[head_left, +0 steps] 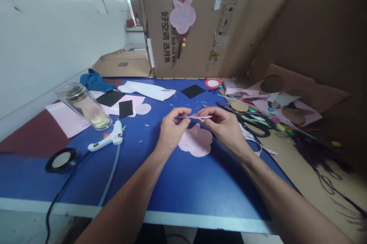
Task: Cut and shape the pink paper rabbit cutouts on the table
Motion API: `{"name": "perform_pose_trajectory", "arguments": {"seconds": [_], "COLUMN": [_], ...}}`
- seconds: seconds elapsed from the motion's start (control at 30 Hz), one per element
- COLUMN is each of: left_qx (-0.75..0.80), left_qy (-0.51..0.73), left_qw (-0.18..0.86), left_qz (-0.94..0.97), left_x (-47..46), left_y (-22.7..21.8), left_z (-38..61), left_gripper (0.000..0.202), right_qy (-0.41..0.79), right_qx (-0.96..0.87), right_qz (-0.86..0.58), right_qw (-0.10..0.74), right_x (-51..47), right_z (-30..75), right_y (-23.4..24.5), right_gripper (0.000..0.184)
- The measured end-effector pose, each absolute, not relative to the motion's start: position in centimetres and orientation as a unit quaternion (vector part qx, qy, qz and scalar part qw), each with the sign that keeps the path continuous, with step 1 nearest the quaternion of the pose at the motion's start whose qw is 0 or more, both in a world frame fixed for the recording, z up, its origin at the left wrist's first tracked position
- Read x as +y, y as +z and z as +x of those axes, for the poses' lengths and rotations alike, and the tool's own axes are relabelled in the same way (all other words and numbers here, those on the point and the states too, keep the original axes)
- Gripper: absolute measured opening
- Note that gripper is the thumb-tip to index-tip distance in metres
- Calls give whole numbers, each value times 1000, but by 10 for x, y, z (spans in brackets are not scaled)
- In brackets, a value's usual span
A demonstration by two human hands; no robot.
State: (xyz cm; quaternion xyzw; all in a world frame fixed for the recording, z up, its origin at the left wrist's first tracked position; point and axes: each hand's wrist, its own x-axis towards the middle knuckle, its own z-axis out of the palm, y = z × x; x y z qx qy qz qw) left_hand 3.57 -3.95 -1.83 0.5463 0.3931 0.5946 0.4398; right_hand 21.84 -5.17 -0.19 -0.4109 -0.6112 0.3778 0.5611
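Note:
Between my left hand (173, 127) and my right hand (222, 123) a thin pink felt piece (196, 116) is held up, seen almost edge-on. The fingers and thumb of each hand pinch one end of it. Right below, a pink scalloped felt cutout (197, 143) lies flat on the blue table (177, 183), its top partly hidden by the held piece and my hands. A similar pink cutout with pointed tips (182, 16) hangs on the cardboard ahead, with beads and a dark tassel under it.
At left are a white glue gun (109, 139), a glass jar (84, 106), a tape roll (62, 160) and felt sheets (65, 118). Black-handled scissors (255, 123) and felt scraps (286, 110) lie at right. A rolled white cloth (146, 90) rests behind. Cardboard (197, 57) walls the back and right.

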Motion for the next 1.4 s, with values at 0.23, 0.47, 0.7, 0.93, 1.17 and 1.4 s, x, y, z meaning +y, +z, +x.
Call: {"name": "perform_pose_trajectory", "arguments": {"seconds": [0.23, 0.47, 0.7, 0.93, 1.17, 1.4], "left_qx": [401, 341, 330, 342, 360, 367], "left_qy": [576, 493, 478, 456, 445, 436], "left_qw": [606, 736, 745, 749, 747, 746], "left_qz": [375, 313, 327, 339, 339, 346], "left_x": [-41, -43, -45, -46, -45, -44], "left_y": [-14, -10, -9, -11, -11, -12], "left_z": [35, 35, 33, 32, 32, 31], "left_gripper": [12, 29, 22, 24, 21, 24], "right_qy": [171, 150, 141, 147, 167, 176], "right_qx": [-673, -684, -706, -719, -726, -725], "right_qz": [-386, -384, -378, -369, -368, -366], "right_qw": [608, 603, 582, 571, 557, 557], "right_x": [-61, -60, -60, -59, -56, -55], "right_z": [215, 216, 217, 214, 212, 212], "right_y": [6, 3, 1, -1, -3, -3], "right_gripper": [18, 19, 23, 23, 23, 24]}}
